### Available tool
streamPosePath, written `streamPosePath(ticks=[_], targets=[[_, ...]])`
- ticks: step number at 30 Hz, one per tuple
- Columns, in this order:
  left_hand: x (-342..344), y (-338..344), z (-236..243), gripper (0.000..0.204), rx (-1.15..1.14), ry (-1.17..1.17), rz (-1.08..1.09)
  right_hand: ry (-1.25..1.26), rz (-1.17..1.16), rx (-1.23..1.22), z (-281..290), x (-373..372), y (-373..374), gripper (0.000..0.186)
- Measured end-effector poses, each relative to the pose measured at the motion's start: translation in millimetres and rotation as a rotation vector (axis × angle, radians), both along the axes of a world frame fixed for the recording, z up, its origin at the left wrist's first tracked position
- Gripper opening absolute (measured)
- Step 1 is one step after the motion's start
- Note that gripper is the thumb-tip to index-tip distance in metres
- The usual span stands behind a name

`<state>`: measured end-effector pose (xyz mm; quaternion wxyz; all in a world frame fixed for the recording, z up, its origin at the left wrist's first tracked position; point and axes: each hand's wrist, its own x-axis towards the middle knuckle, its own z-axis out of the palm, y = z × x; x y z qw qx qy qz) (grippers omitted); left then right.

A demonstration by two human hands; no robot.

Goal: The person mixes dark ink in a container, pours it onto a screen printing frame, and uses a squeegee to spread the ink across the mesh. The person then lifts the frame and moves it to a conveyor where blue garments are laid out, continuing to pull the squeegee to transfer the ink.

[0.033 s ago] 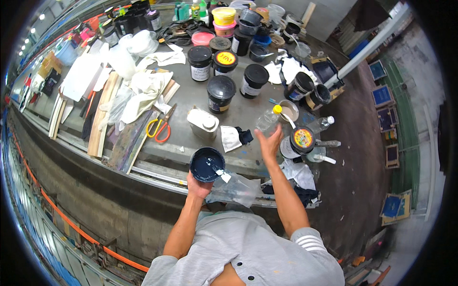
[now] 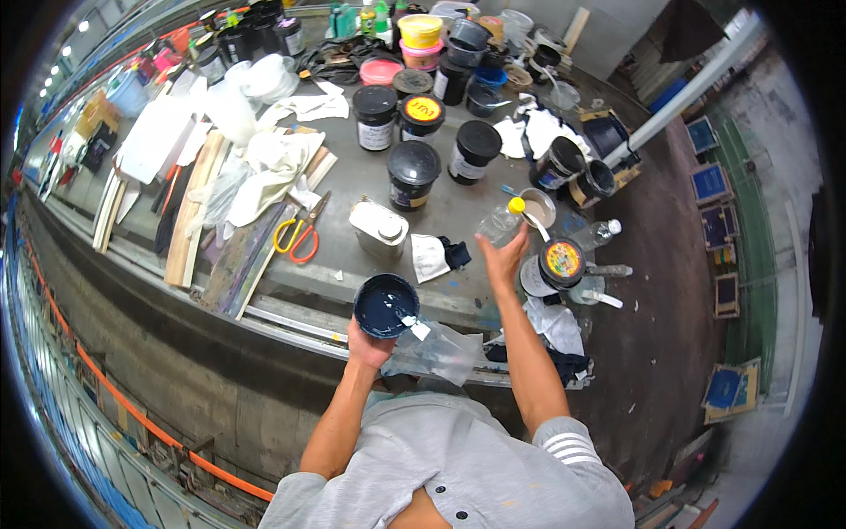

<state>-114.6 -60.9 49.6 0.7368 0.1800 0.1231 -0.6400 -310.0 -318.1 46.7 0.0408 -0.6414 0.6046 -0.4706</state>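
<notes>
- Two bare hands are at work near the close edge of the grey table (image 2: 348,187), each with its own container.
- The left hand (image 2: 370,346) is clamped on an open black tub (image 2: 386,304) of dark blue paste, gripping its near side from below, probably so the uncovered mouth stays upward and nothing spills.
- That tub is off the table, just before its near edge, likely for a clear view into it; a small white piece at its right rim is too small to identify.
- The right hand (image 2: 505,256) reaches farther out, thumb and fingers closed around the lower part of a clear bottle (image 2: 500,227) with a yellow cap; how firmly, I cannot tell.
- Right of that bottle, a cup of beige liquid (image 2: 539,204) and a sticker-topped tub (image 2: 562,259) stand close, presumably for easy reach.
- Left of it lie a metal can (image 2: 377,234) and scissors (image 2: 304,238), apart from both hands.
</notes>
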Motion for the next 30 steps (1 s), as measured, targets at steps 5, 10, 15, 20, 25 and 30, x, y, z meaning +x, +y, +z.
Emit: streamPosePath(ticks=[5,10,15,20,25,30], targets=[[2,8,4,0.053,-0.026,0.005,-0.034,-0.283,0.277,0.245,8,-4,-33,0.075],[12,11,23,0.056,0.036,-0.030,-0.083,-0.221,0.751,0.625,91,-29,34,0.062],[11,8,7,0.054,0.043,0.013,-0.180,0.422,1.067,1.098,165,-62,89,0.057],[3,7,8,0.054,0.058,-0.004,-0.286,0.415,1.175,1.509,188,-65,126,0.056],[-8,16,6,0.053,0.022,-0.020,-0.394,0.071,1.011,1.739,178,-88,158,0.043],[-41,27,15,0.051,0.092,-0.095,-0.399,-0.423,0.717,1.918,200,-108,203,0.039]])
